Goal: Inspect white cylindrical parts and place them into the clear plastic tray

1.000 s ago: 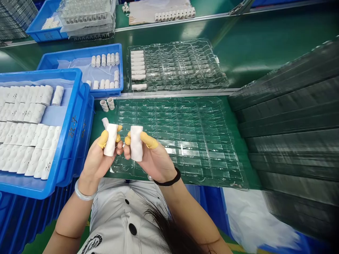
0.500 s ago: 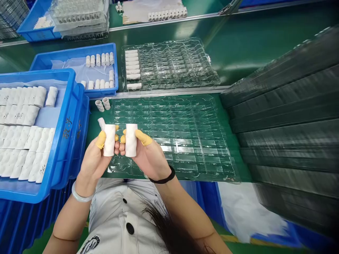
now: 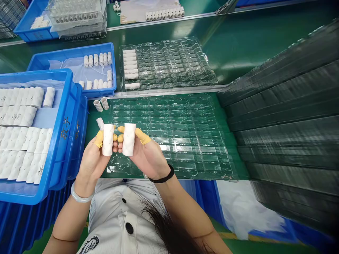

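Upright in my left hand point(image 3: 94, 151) is a white wavy ceramic tube point(image 3: 108, 140), gripped between thumb and fingers. A second white wavy tube point(image 3: 129, 139) stands upright in my right hand point(image 3: 147, 155), a small gap to the right of the first. Yellow finger cots cover my thumbs and some fingertips. Both tubes are held over the near left part of a clear plastic tray point(image 3: 174, 137) with rows of pockets. Just behind my left hand another white piece point(image 3: 100, 123) lies on the green bench, and two hollow tubes point(image 3: 101, 104) stand beyond it.
Stacked blue crates point(image 3: 59, 137) at the left hold rows of white tubes. A blue bin point(image 3: 74, 53) behind them holds more. At the back, another clear tray point(image 3: 169, 63) has white tubes in its left column. A tall stack of dark, ridged trays point(image 3: 286, 123) borders the right side.
The tube in my right hand has turned slightly, showing more of its bumpy side, and my right fingers have shifted around it. My left hand still holds its tube; the whole view has shifted slightly.
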A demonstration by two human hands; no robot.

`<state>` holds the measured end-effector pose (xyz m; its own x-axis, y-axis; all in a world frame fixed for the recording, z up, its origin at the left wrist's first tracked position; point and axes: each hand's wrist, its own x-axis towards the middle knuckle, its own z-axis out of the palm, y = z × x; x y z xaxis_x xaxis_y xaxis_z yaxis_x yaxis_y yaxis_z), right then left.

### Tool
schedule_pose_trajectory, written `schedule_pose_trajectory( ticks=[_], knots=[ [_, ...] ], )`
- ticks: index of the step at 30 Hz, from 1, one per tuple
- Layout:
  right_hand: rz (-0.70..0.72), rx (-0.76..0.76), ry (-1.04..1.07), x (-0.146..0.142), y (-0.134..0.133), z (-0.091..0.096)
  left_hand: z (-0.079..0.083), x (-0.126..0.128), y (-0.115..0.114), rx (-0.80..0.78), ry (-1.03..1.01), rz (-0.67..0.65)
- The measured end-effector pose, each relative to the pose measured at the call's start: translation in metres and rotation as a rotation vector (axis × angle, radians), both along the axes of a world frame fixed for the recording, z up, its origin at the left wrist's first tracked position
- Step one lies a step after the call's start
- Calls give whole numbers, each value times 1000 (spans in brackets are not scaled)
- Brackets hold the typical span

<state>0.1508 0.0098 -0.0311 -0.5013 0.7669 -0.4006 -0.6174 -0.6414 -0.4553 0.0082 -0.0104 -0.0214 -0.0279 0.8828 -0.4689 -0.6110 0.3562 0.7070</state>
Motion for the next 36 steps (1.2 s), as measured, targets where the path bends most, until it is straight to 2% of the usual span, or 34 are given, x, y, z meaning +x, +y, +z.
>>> schedule_pose_trajectory(
  ticks=[4,11,15,21,26,36],
  knots=[
    [15,18,8,1,-1,-3,-1,1,0,-16,3,57],
    [-24,98,-6,3,-1,-4,-3,-2,-2,-25,-56,-18],
    [-35,183,-50,4,-4,-4,-1,-1,-2,-17,-79,-18],
    [-16,109,-87,1,-2,-1,1,3,0,-86,3,12],
    [-34,42,-49,2,0,2,-2,2,1,-117,-16,41],
    [-7,122,-16,2,-2,-1,-6,1,3,-18,-77,-13]
  ],
)
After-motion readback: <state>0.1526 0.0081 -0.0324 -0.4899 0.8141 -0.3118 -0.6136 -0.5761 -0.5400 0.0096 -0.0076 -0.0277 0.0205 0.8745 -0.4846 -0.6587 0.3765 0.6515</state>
